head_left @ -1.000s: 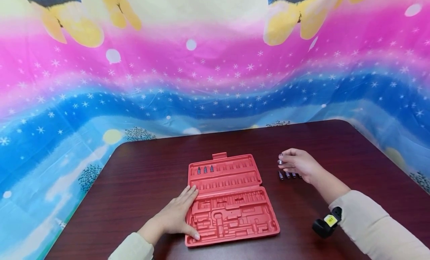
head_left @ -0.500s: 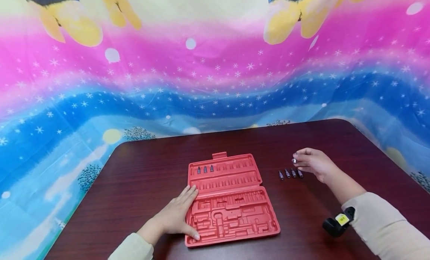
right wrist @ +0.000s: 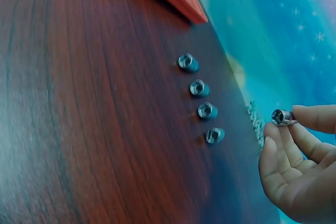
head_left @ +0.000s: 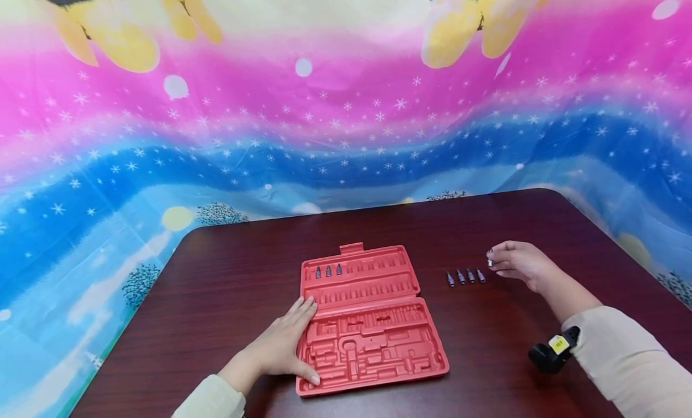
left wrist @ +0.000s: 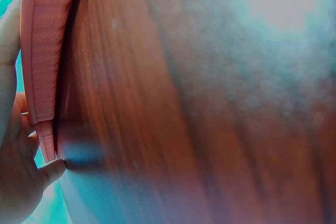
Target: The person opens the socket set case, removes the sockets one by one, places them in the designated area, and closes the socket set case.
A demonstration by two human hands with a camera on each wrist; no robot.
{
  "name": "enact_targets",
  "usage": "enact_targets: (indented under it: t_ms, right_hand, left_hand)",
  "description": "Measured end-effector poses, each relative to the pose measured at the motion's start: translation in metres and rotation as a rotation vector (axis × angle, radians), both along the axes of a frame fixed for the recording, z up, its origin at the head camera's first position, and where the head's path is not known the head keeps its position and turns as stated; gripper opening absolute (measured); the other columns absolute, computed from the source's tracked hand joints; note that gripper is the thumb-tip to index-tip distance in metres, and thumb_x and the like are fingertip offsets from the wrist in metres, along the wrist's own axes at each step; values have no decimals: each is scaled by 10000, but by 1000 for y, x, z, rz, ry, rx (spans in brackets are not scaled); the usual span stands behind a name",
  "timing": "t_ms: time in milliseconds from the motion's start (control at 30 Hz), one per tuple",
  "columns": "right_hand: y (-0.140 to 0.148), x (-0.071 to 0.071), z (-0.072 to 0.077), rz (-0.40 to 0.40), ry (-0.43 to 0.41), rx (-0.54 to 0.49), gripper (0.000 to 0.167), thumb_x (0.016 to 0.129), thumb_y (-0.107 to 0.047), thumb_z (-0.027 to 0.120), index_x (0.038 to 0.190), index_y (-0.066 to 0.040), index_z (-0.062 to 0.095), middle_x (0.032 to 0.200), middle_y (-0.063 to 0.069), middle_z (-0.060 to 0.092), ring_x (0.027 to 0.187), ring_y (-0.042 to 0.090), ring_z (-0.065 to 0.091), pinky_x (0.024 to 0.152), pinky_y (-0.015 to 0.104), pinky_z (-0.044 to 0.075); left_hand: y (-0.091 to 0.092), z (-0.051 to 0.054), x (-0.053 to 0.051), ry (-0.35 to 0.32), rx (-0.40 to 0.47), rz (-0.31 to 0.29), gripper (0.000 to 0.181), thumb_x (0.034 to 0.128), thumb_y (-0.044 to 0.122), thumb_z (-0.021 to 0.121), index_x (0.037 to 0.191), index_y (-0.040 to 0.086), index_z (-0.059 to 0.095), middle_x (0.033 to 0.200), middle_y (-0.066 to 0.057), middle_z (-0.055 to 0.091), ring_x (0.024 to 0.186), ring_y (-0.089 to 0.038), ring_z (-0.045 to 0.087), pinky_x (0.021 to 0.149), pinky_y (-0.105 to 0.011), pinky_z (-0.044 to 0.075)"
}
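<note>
On the red-brown wooden tabletop [head_left: 243, 268], the left hand [head_left: 281, 341] rests spread on the open red plastic case [head_left: 373, 342]; the right hand [head_left: 523, 264], at right, pinches a silver cylindrical metal bit [right wrist: 287, 117]; three dark tapered bits [head_left: 328, 272] slotted far left, four purplish metal bits [head_left: 461, 277] outside; case judged mostly unfilled.

The left hand [head_left: 283, 342] is laid palm down, its fingers stretched forward and its thumb spread well away from them. The right hand [head_left: 521, 265] is held raised, its fingers pointed leftward, thumb and fingertips set in a pinch. Both forearms [head_left: 567, 295] are extended forward, well apart.
</note>
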State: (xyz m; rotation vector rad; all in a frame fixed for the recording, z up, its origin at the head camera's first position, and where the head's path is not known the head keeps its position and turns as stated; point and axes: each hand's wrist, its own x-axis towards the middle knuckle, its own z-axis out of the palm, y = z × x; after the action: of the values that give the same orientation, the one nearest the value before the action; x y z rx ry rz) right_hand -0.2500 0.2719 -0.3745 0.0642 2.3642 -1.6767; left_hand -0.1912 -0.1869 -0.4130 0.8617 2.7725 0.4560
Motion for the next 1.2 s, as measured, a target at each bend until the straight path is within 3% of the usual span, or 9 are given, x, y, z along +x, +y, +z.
enact_targets:
  t_ms: [400, 900, 1200]
  right_hand:
    - [13, -4, -19, 4, -93, 56, 209, 876, -91, 456, 992, 83, 464, 807, 7, 570, 731, 138, 572, 678, 307, 466]
    - [5, -10, -25, 5, -67, 235, 143, 830, -44, 497, 877, 92, 505, 763, 50, 518, 675, 161, 500, 625, 305, 451]
    - [3, -12, -27, 1, -79, 248, 133, 834, -37, 495, 859, 94, 499, 792, 79, 513, 710, 183, 496, 646, 316, 450]
  left_hand:
    - [2, 0, 0, 2, 6, -13, 1203, 489, 741, 566, 1361, 3, 189, 1417, -139, 132, 1287, -275, 56, 911, -535, 243]
    - [2, -1, -1, 7, 10, -7, 1204, 479, 736, 579, 1362, 13, 197, 1419, -126, 135, 1287, -270, 59, 919, -523, 241]
    - [0, -2, -1, -1, 10, 4, 1218, 468, 746, 571, 1368, 22, 182, 1422, -116, 130, 1289, -262, 51, 928, -516, 231]
